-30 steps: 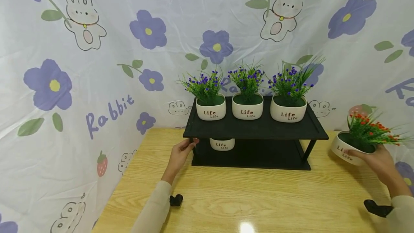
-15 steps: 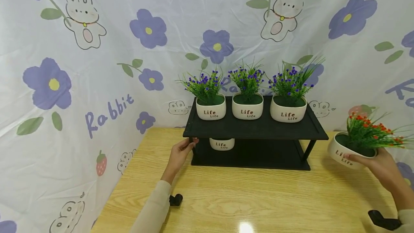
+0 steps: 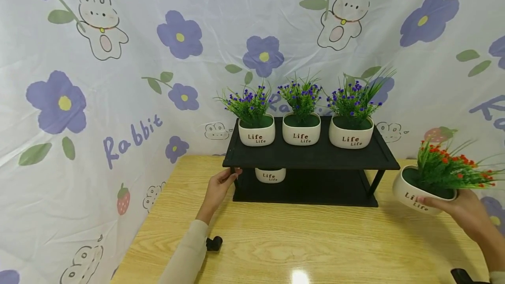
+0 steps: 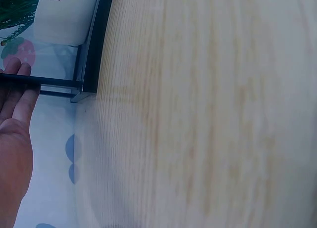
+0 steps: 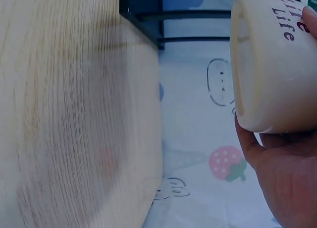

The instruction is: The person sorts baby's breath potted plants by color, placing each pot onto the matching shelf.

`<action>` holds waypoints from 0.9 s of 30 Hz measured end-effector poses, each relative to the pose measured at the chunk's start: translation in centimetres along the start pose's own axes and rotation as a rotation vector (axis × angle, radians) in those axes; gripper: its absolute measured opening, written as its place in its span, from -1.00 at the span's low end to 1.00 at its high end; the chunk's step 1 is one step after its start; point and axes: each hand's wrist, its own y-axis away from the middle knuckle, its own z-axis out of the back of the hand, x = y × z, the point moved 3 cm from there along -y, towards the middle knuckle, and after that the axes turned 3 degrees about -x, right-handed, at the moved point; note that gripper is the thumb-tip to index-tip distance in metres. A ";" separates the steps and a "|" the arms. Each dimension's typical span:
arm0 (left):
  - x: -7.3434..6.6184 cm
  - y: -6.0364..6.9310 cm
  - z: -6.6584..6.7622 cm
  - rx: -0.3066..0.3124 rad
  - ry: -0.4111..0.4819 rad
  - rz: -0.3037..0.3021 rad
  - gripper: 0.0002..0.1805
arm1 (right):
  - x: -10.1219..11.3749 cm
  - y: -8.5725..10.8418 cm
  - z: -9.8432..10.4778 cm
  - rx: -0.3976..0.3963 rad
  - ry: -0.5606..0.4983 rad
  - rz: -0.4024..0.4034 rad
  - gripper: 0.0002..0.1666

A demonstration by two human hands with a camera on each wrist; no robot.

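Observation:
My right hand (image 3: 463,211) holds a white oval flowerpot (image 3: 414,192) off the table, right of the black two-tier shelf (image 3: 315,157). Orange-red artificial flowers (image 3: 449,161) lean rightward out of this tilted pot. In the right wrist view the pot (image 5: 277,74) shows its underside, with fingers beneath and the thumb against its lettered side. My left hand (image 3: 218,187) grips the shelf's front left post (image 3: 236,181); the left wrist view has its fingers (image 4: 25,107) behind the dark post. Across the top tier stand three white pots (image 3: 301,135) with purple flowers.
On the lower tier, toward the left, sits another white pot (image 3: 270,175), its upper part hidden by the top board. A wood-grain table (image 3: 276,240) bears the shelf. Behind hangs a rabbit-and-flower curtain (image 3: 221,12). Black mounts (image 3: 214,243) show beside both forearms.
My right hand has brought the orange-red flowerpot slightly left and nearer to me, toward the shelf's right end. The left hand has stayed at the post.

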 end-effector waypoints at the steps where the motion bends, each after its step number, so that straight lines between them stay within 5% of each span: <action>1: 0.0 0.0 0.0 -0.001 0.002 0.000 -0.64 | 0.2 0.2 0.0 0.003 0.007 0.001 0.18; 17: 0.3 0.4 0.2 -0.001 -0.002 0.010 -0.61 | 2.9 2.4 -1.9 0.040 -0.060 0.143 0.35; 27: 0.1 0.1 0.0 0.001 0.012 0.017 -0.62 | 4.8 2.8 -4.5 0.038 -0.073 0.232 0.25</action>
